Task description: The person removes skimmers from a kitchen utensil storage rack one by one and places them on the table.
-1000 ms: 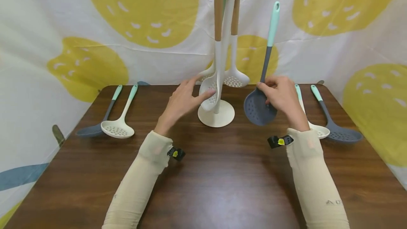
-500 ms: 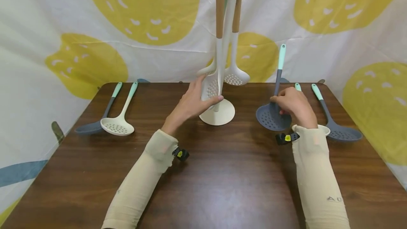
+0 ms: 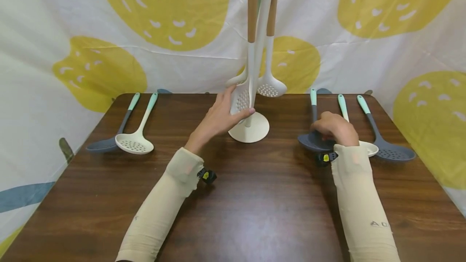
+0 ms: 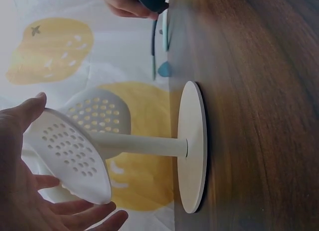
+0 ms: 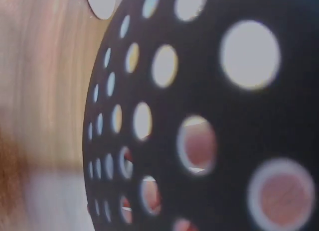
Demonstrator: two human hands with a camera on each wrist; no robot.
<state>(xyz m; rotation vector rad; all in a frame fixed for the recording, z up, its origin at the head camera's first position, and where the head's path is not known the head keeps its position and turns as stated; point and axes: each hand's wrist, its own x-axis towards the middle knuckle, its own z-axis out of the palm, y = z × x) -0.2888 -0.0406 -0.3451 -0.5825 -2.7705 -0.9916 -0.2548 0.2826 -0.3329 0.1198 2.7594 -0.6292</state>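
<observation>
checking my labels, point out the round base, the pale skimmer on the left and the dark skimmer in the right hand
Round base (image 3: 252,134), head view, top face.
Pale skimmer (image 3: 134,143), head view, perforated bowl.
Dark skimmer (image 3: 313,142), head view, its bowl.

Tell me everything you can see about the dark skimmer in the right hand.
The dark skimmer has a rounded gray head with round holes, a gray shaft and a mint-green handle; it looks like silicone or plastic. The right hand holds it near the head, handle pointing away, beside a white skimmer. Whether it touches the table is unclear.
</observation>
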